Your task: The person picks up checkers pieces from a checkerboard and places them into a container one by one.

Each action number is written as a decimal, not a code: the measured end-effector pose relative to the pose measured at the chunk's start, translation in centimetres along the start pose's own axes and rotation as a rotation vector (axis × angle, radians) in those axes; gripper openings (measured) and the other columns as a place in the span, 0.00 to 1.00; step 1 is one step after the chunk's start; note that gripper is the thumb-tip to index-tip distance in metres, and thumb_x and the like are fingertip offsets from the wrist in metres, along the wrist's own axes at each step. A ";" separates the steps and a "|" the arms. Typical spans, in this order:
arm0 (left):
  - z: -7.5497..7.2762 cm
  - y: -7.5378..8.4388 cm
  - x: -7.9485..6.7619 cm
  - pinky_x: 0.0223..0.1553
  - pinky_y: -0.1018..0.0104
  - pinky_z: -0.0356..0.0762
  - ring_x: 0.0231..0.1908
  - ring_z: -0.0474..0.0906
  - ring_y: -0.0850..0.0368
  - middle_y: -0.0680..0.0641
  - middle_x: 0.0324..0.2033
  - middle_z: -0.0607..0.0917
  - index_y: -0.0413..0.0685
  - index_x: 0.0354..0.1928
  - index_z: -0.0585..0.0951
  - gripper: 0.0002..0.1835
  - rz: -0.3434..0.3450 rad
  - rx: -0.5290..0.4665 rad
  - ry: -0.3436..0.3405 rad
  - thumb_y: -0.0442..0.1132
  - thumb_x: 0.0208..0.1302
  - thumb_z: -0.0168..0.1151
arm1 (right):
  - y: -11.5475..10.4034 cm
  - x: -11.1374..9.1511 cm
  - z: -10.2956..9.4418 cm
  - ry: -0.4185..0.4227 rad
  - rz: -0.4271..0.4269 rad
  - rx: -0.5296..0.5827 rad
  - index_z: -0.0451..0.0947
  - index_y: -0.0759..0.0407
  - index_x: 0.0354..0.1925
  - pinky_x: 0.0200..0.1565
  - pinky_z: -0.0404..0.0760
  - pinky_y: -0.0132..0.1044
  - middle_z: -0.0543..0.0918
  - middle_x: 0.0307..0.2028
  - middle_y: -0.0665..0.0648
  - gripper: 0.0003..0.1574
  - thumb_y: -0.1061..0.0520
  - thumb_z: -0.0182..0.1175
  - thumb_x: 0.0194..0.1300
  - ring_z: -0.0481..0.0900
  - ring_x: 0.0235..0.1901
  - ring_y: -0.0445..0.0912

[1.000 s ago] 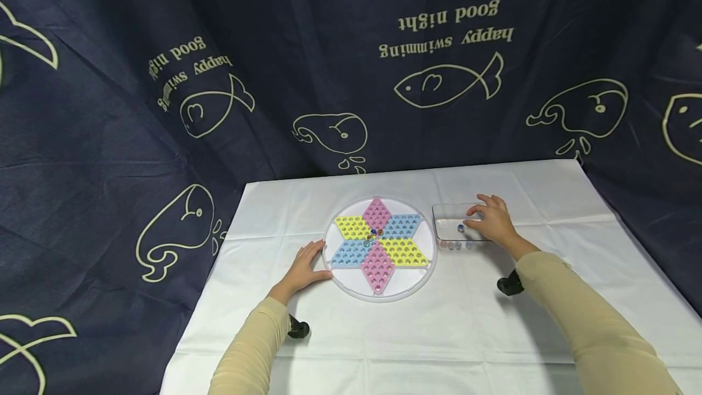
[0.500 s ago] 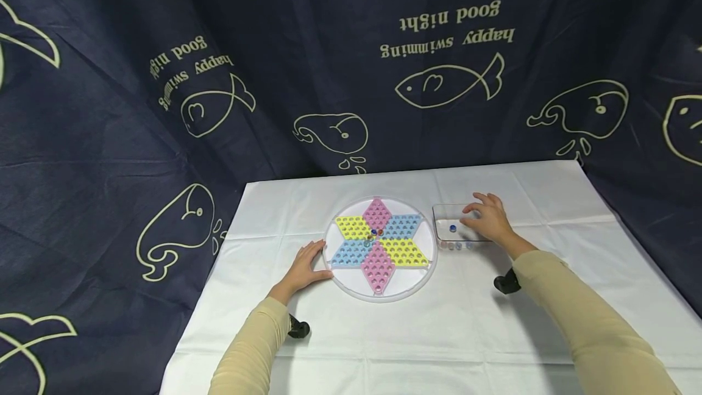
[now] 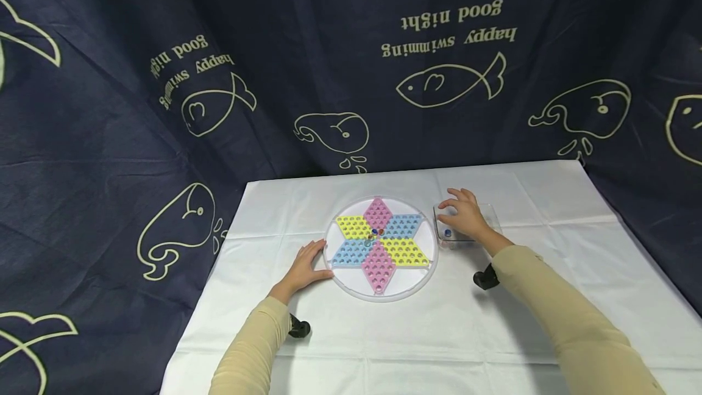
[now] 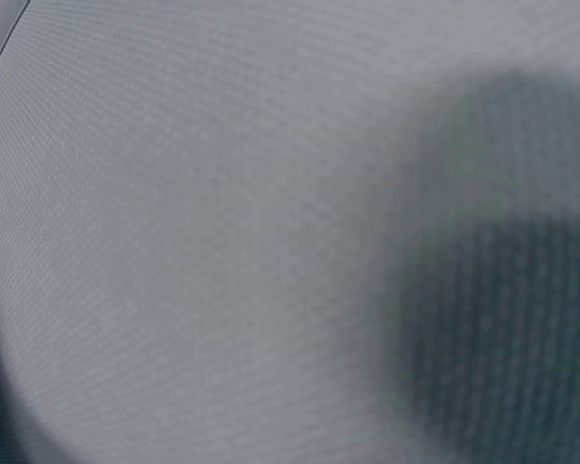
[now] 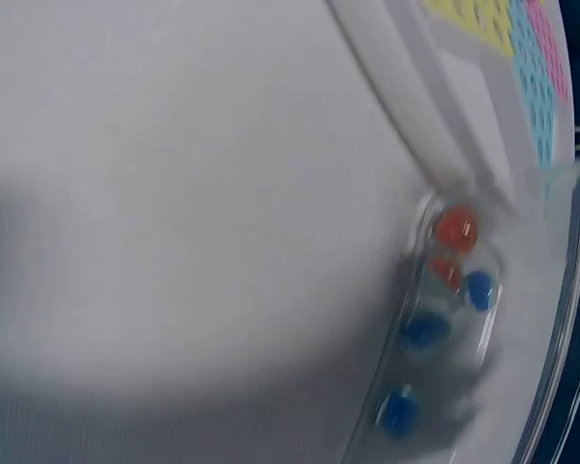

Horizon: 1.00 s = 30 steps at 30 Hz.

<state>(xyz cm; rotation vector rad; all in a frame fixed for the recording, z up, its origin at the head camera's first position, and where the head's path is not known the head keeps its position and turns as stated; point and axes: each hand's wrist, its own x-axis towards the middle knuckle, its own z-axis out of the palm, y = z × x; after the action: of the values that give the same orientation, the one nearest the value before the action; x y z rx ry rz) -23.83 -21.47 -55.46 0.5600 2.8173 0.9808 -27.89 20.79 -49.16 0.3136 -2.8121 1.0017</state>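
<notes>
My left hand (image 3: 300,270) rests at the left rim of a round Chinese checkers board (image 3: 410,289), fingers and thumb spread along the edge. Several marbles (image 3: 375,232) sit around the star's centre. To the board's right, my right hand (image 3: 464,215) hovers over a clear plastic box (image 3: 493,218), thumb and index finger curved with a gap between the tips. Just below the thumb, a blue marble (image 3: 448,233) lies in the box. The right wrist view shows an orange marble (image 5: 456,229) and a blue marble (image 5: 399,414) among several in the box; neither hand shows in the wrist views.
A white cloth (image 3: 340,334) covers the table. Behind and to the left hangs a dark blue curtain (image 3: 329,66) with fish and whale outlines. Black wrist-camera mounts (image 3: 298,328) stick out beneath both wrists. The box stands close against the board's right rim.
My right hand has moved left over the box, toward the board. A blue marble in the box has shifted left. My left hand has stayed at the board's rim.
</notes>
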 end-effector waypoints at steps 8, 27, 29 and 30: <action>0.1 -0.1 0.0 0.70 0.47 0.39 0.68 0.50 0.41 0.41 0.65 0.63 0.42 0.66 0.61 0.47 -0.002 0.002 0.004 0.54 0.47 0.70 | -2.1 0.7 1.7 -0.028 -0.042 0.035 0.79 0.67 0.41 0.62 0.47 0.68 0.60 0.63 0.70 0.18 0.56 0.64 0.54 0.45 0.65 0.69; 0.0 0.0 0.0 0.69 0.47 0.39 0.67 0.50 0.40 0.41 0.65 0.63 0.41 0.66 0.62 0.46 0.006 0.007 0.009 0.51 0.47 0.71 | -5.1 1.1 5.2 -0.100 -0.062 0.120 0.79 0.65 0.43 0.62 0.48 0.68 0.60 0.65 0.67 0.19 0.55 0.64 0.54 0.42 0.67 0.66; 0.0 0.0 0.0 0.69 0.47 0.39 0.67 0.50 0.40 0.41 0.65 0.64 0.41 0.66 0.62 0.46 0.004 0.005 0.008 0.51 0.47 0.71 | -5.3 1.1 5.7 -0.107 -0.075 0.107 0.79 0.64 0.43 0.62 0.48 0.69 0.60 0.64 0.67 0.19 0.54 0.64 0.54 0.43 0.66 0.66; 0.1 0.1 0.0 0.69 0.47 0.39 0.67 0.50 0.40 0.41 0.65 0.64 0.41 0.66 0.62 0.46 0.004 0.005 0.009 0.51 0.47 0.71 | -5.4 1.1 5.8 -0.112 -0.079 0.107 0.79 0.64 0.43 0.62 0.48 0.69 0.60 0.64 0.68 0.20 0.54 0.64 0.54 0.43 0.66 0.67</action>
<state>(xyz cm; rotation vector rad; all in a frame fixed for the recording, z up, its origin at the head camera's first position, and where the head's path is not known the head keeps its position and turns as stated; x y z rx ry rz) -23.79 -21.40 -55.46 0.5633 2.8284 0.9801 -27.98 12.82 -50.13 0.5044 -2.8236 1.1542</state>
